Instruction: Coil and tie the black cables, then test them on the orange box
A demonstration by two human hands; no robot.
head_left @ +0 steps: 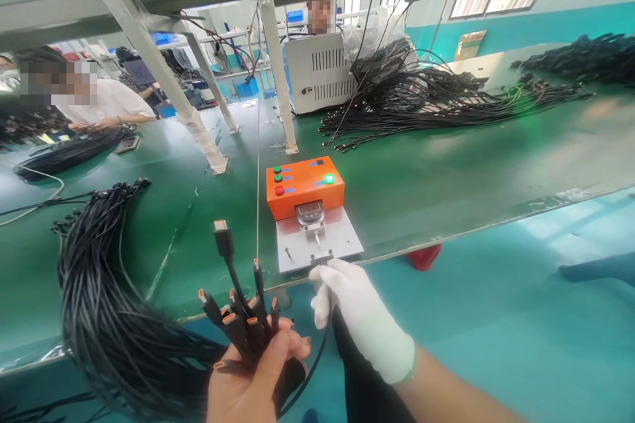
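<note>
My bare left hand (262,370) is wrapped around a bunch of black USB cables (238,337), their orange-tipped plugs fanned upward. One plug with a wider head (223,238) stands above the others. In a white glove, my right hand (357,307) pinches a single black cable (322,350) at the front edge of a metal plate (292,238). The fingers hide that cable's end, so I cannot tell whether it is plugged in. Behind the plate is an orange test box (305,188) with a small digital gauge (311,213) and a lit green button (329,178).
A thick bundle of black cables (99,271) hangs over the front edge of the green table (436,192) on the left. Posts (272,46) of an overhead rack, a white metal case (317,73) and heaped cables (397,99) stand behind. Co-workers (104,99) sit across the table.
</note>
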